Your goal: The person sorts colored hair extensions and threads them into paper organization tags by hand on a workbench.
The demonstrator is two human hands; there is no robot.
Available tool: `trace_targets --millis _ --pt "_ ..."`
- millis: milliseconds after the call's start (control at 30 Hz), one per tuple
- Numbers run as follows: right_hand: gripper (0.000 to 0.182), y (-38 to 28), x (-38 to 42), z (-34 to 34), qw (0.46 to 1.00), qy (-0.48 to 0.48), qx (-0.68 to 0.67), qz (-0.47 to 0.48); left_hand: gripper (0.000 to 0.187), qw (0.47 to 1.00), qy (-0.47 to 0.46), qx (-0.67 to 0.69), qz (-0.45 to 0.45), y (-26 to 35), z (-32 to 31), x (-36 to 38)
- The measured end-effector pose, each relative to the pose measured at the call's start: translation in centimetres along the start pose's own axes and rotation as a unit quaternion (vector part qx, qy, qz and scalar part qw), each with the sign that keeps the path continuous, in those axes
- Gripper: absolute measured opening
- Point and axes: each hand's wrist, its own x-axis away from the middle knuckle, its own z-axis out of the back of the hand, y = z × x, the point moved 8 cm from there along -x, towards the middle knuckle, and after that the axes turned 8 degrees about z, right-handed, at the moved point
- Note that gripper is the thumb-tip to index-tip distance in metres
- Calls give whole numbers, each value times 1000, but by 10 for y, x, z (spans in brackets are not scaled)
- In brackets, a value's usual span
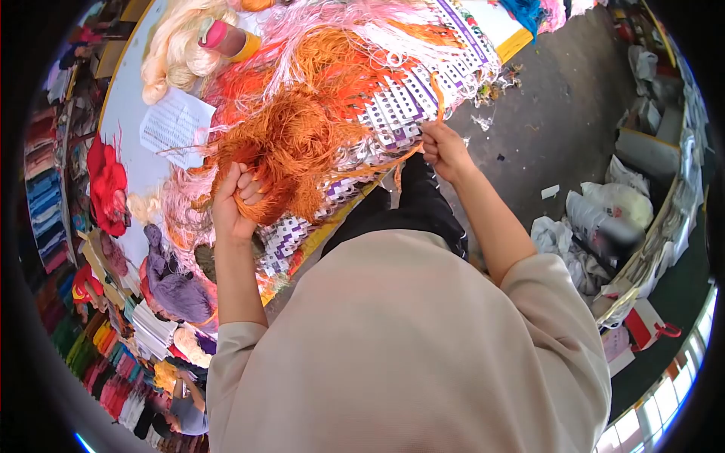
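A large tangled hank of rust-orange thread (pixel 291 128) lies over the near edge of the table. My left hand (pixel 239 195) is closed around its lower left part, fingers curled into the strands. Off the table's edge, my right hand (pixel 445 151) is closed in a pinch on a thin bunch of orange strands (pixel 377 164) that runs back to the hank. A short orange end (pixel 439 98) sticks up above those fingers. Beneath the thread lie white punched cards (pixel 389 106) with purple edges, with pink and white threads (pixel 279 49) fanned behind them.
Cream skeins (pixel 181 45), a pink-topped cone (pixel 225 39) and a printed sheet (pixel 178 125) lie on the table. Red yarn (pixel 108 185) and purple yarn (pixel 177 291) are at left. Plastic bags (pixel 604 208) fill the right side. Another person (pixel 189 411) is at lower left.
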Motion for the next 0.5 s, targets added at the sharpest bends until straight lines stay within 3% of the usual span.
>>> trace_targets --millis 67,200,267,500 --pt "9 13 -3 6 995 -5 88 -54 19 1000 23 4 -2 -1 1 1" --pt "14 23 7 0 977 32 204 -46 19 1000 19 -6 5 -3 2 0" --pt "22 11 12 -1 923 90 371 42 19 1000 19 -10 10 -5 2 0" --pt "30 32 4 6 886 147 437 55 20 1000 8 -12 24 -9 4 -5"
